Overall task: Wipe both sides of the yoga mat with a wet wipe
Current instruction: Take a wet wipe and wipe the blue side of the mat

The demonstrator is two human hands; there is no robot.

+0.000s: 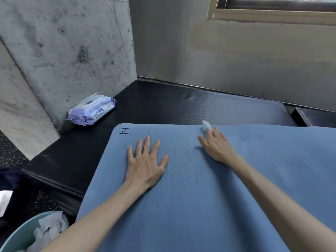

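Observation:
The blue yoga mat lies spread over a black padded platform, with a handwritten mark near its far left corner. My left hand presses flat on the mat, fingers straight and spread. My right hand reaches to the mat's far edge and holds a white wet wipe under its fingers against the mat. Most of the wipe is hidden beneath the hand.
A purple pack of wet wipes rests on the platform against the concrete wall at the left. A light blue bin holding crumpled used wipes stands at the bottom left. A window sits above the far wall.

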